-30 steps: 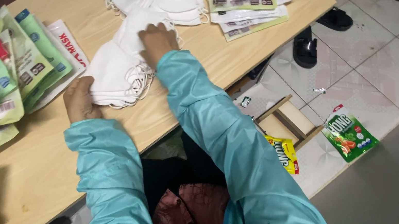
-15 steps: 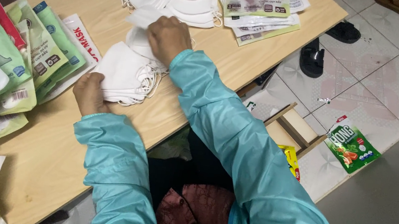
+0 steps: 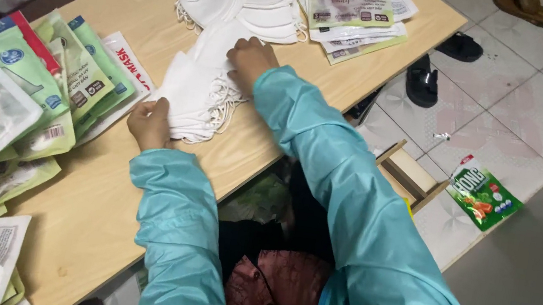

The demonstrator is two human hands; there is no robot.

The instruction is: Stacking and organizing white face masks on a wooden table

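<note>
1. Head view: green and white flat packets (image 3: 77,72) are lying fanned at the table's (image 3: 100,213) left; printed sheets (image 3: 359,5) are lying at the far right, and a green pouch (image 3: 483,195) is lying on the floor.
2. Since the earlier frame, the mask stack (image 3: 196,92) is being kept mid-table, with both hands staying on it.
3. The soft white stack's near edge is being pinched by the left hand (image 3: 148,122); its top is being pressed by the right hand (image 3: 250,61), fingers curled.
</note>
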